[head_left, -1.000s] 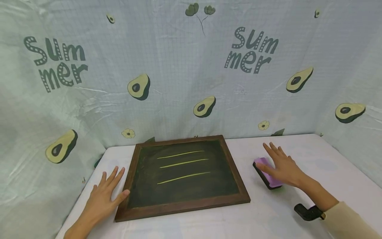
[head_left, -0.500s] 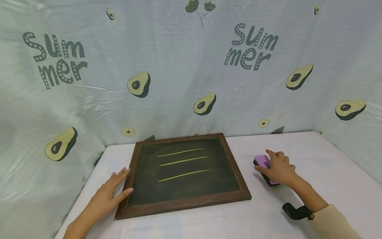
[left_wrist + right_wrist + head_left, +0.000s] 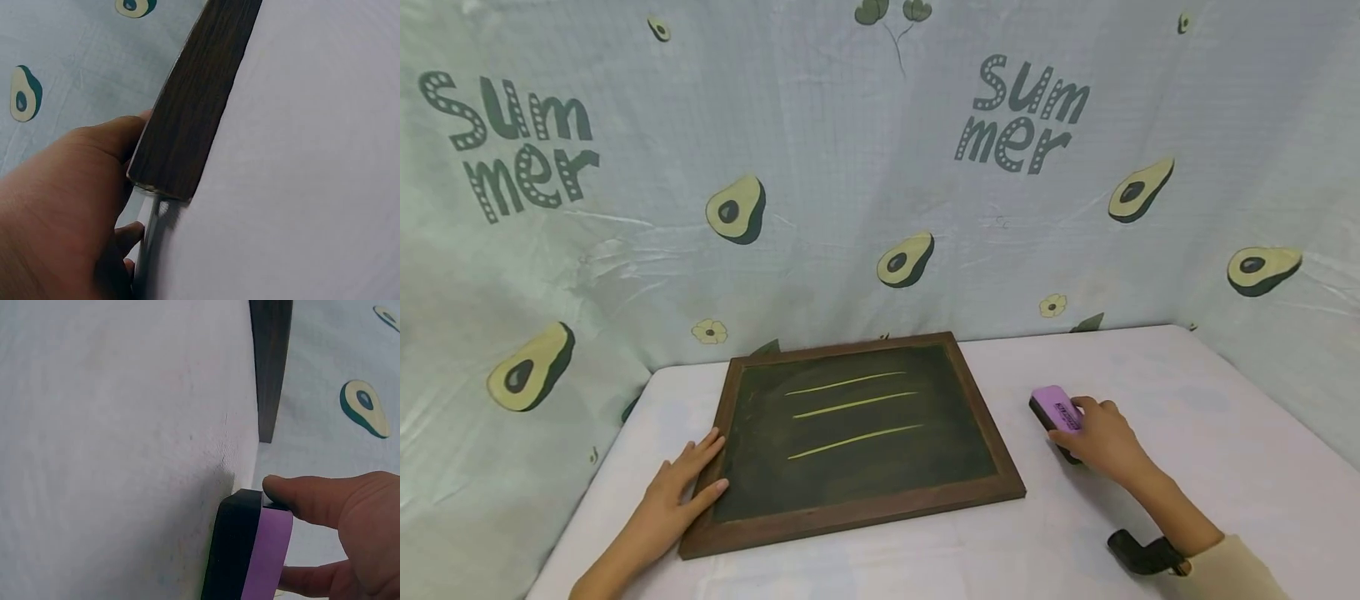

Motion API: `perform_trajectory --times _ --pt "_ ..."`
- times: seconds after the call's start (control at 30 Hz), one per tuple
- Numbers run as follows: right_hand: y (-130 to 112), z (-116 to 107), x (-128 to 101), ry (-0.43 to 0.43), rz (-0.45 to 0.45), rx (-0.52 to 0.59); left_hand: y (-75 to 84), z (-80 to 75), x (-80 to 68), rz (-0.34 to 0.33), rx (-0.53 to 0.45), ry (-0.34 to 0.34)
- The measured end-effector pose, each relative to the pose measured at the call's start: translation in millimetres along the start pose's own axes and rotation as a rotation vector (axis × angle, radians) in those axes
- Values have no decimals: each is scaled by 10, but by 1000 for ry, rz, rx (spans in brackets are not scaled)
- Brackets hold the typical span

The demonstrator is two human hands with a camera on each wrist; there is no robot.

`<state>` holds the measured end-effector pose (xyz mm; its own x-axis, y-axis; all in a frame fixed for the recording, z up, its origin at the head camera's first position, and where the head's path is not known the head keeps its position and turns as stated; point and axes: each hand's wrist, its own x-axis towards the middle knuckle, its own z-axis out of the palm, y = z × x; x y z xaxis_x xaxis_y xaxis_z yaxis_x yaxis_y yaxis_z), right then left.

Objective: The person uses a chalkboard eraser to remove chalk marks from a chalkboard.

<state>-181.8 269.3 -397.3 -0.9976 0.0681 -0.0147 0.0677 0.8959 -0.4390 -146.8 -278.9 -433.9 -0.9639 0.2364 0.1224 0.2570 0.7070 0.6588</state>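
Note:
A dark chalkboard with a brown wooden frame lies on the white table, bearing three yellow lines. On its left frame edge rests my left hand, fingers spread and fairly straight; the left wrist view shows that hand beside the wooden edge. To the right of the board, my right hand holds a purple and black chalkboard eraser by its sides. Up close, the right thumb presses one end of the eraser. Whether the eraser touches the table cannot be told.
The white tabletop extends around the board and on the right. Behind and beside it hangs a pale cloth printed with avocados and lettering. A black strap-mounted piece sits on my right wrist.
My right hand has come down from spread fingers over the eraser to a grip on it. My left hand has moved slightly in onto the board's left frame.

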Motion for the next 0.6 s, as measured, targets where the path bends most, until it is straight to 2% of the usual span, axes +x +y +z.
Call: perform_trajectory --times 0.1,0.27,0.43,0.6 --pt "10 10 -10 36 -28 24 -14 20 -12 19 5 20" --pt "-93 -36 74 106 -122 78 -28 30 -16 27 5 39" --pt "-343 -22 223 130 -177 142 -45 74 -44 8 15 31" --pt "-667 62 417 128 -228 147 -36 54 -29 26 32 53"
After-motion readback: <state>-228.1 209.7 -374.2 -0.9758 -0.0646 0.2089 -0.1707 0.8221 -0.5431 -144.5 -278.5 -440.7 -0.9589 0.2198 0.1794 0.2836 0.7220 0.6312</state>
